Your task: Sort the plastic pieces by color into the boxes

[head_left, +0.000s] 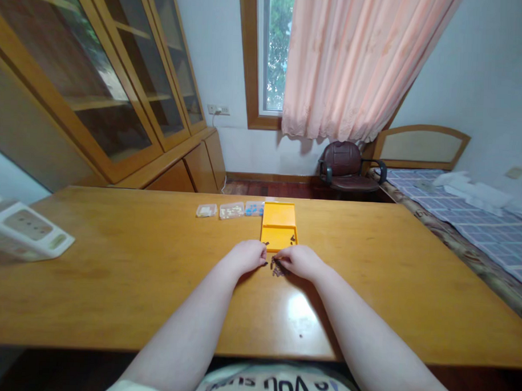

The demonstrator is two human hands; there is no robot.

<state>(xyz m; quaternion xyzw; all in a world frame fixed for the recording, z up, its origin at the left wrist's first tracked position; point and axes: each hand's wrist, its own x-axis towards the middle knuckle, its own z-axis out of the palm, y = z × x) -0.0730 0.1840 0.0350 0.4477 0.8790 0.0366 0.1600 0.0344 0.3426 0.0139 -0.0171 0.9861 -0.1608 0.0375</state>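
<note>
A yellow open case [279,225] lies on the table in front of both hands, its lid folded back and a few small dark pieces [292,239] inside its near half. Just at the case's near left corner is my left hand [251,255], fingers curled in, with a dark bit by the fingertips; what they pinch is too small to make out. My right hand [300,261] reaches its bent fingers onto a small pile of dark brown pieces [278,271] right before the case. Its fingertips are pressed together there, and what they hold is hidden.
Behind the case's left side stand a clear box with blue pieces [254,208], another with pale pieces [232,210] and a smaller box [206,210]. One dark crumb [300,336] lies near the table's front edge. A white device [28,227] stands far left.
</note>
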